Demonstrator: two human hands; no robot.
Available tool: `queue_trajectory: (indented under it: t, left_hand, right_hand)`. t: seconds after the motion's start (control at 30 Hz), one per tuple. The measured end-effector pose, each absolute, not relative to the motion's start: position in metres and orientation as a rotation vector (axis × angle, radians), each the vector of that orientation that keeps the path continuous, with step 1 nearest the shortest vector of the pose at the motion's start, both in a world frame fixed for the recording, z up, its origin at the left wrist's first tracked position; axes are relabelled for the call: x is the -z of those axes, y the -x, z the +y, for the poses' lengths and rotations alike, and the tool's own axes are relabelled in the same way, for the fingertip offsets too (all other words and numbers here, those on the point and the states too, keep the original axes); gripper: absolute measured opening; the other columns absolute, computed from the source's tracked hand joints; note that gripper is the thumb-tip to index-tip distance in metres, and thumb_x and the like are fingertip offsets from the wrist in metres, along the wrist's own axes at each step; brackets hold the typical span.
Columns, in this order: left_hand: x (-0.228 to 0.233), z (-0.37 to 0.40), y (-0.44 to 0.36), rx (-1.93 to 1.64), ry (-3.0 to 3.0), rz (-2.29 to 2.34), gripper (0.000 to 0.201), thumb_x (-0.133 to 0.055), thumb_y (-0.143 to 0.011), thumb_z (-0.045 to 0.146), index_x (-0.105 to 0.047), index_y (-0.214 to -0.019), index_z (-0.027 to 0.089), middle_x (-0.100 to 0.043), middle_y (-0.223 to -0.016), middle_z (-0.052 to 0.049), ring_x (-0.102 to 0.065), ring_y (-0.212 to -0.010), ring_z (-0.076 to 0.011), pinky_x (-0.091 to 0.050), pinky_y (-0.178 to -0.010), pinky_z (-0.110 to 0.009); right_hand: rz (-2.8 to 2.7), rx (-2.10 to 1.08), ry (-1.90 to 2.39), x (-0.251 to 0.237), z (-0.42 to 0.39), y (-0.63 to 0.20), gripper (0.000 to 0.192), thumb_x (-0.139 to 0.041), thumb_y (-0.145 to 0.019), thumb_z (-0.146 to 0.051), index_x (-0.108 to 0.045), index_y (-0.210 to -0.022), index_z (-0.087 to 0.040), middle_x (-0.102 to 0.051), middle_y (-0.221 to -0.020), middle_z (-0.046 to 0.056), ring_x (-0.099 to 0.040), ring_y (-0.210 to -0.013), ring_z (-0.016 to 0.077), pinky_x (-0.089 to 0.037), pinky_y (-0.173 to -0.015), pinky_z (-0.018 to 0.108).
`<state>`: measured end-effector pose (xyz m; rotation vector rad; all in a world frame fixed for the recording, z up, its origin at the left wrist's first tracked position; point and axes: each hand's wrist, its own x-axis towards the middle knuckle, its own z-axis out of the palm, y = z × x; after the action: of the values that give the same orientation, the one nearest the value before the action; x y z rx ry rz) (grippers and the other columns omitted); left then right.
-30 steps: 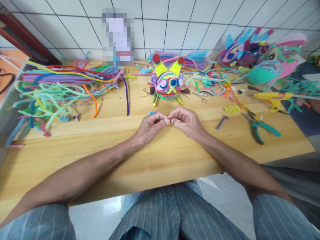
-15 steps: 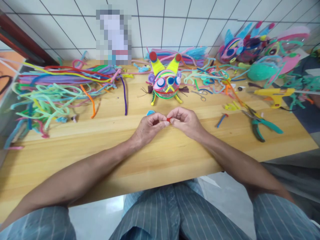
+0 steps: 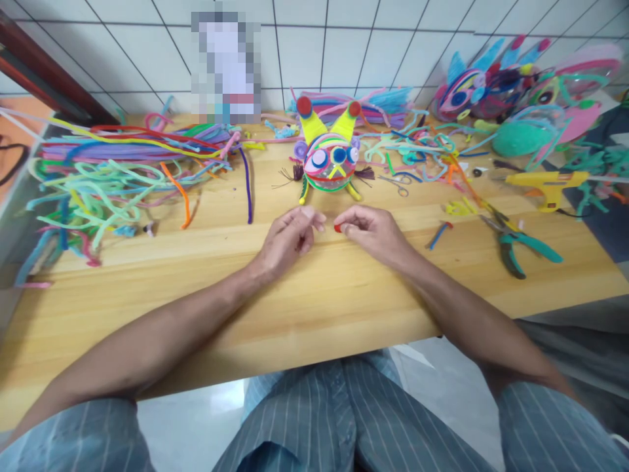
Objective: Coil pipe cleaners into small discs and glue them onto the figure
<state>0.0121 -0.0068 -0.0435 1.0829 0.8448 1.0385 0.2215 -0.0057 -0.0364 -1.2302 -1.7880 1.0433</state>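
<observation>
My right hand pinches a small red piece between thumb and fingertips, just above the tabletop; its exact kind is too small to make out. To its left, my left hand is apart from the piece, its thumb and forefinger loosely extended, lower fingers curled, with nothing visible in them. Behind both hands stands a colourful pipe-cleaner animal figure with a clear round body, yellow ears tipped red, button-like eyes and dark bristly tufts at its sides.
Pipe cleaners pile up on the left. Small scissors lie right of the figure. Farther right are pliers, a yellow glue gun and a short blue pipe-cleaner piece. More figures stand against the tiled wall.
My left hand has let go of the red piece and drawn slightly left, its thumb now raised. The piece stays in my right hand. The blue bit behind my left hand is now hidden.
</observation>
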Motion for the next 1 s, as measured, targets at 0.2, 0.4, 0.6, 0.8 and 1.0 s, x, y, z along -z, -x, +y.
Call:
queue_trajectory:
  t: [0.2,0.4,0.6,0.8,1.0]
  left_hand:
    - [0.023,0.003,-0.008,-1.101,-0.9,0.832,0.077,-0.037,-0.092,0.085,-0.068,-0.072,0.018,-0.064,-0.063,-0.004,-0.048,-0.039,-0.0093,-0.036,-0.038,-0.027]
    - [-0.001,-0.002,0.001,-1.181,-0.939,0.825,0.082,-0.032,-0.09,0.089,-0.07,-0.071,0.018,-0.063,-0.057,-0.005,-0.055,-0.043,-0.0127,-0.043,-0.042,-0.028]
    - [-0.021,-0.018,0.001,-1.217,-0.95,0.774,0.087,-0.025,-0.087,0.093,-0.066,-0.07,0.018,-0.061,-0.057,-0.004,-0.054,-0.043,-0.0126,-0.044,-0.042,-0.028]
    - [-0.027,-0.032,-0.001,-1.189,-0.996,0.741,0.089,-0.023,-0.085,0.095,-0.065,-0.069,0.018,-0.06,-0.058,-0.005,-0.048,-0.042,-0.0114,-0.038,-0.04,-0.028]
    - [-0.022,-0.025,0.004,-1.226,-1.1,0.752,0.086,-0.029,-0.087,0.092,-0.068,-0.07,0.018,-0.063,-0.059,-0.007,-0.057,-0.05,-0.0142,-0.043,-0.046,-0.03]
  right_hand:
    - [-1.956,-0.504,1.276,0.04,-0.006,-0.225,0.009,-0.072,-0.084,-0.023,-0.078,-0.09,-0.024,-0.067,-0.101,0.007,-0.063,-0.089,0.0215,-0.049,-0.082,0.036]
    - [-1.845,-0.977,1.201,0.016,-0.03,-0.194,0.021,-0.072,-0.086,-0.033,-0.073,-0.104,-0.022,-0.061,-0.077,-0.002,-0.051,-0.063,0.0127,-0.042,-0.061,0.029]
    - [-1.713,-1.762,1.061,0.002,-0.046,-0.15,0.033,-0.074,-0.084,-0.049,-0.064,-0.082,-0.018,-0.056,-0.069,-0.004,-0.049,-0.057,0.0087,-0.038,-0.05,0.022]
    - [-1.719,-1.924,1.12,0.006,-0.047,-0.135,0.038,-0.078,-0.081,-0.05,-0.064,-0.071,-0.017,-0.061,-0.061,-0.003,-0.05,-0.046,0.007,-0.038,-0.043,0.021]
    - [-1.64,-1.822,1.174,-0.008,-0.053,-0.167,0.032,-0.074,-0.084,-0.044,-0.062,-0.072,-0.018,-0.06,-0.059,-0.005,-0.053,-0.047,0.007,-0.041,-0.046,0.02]
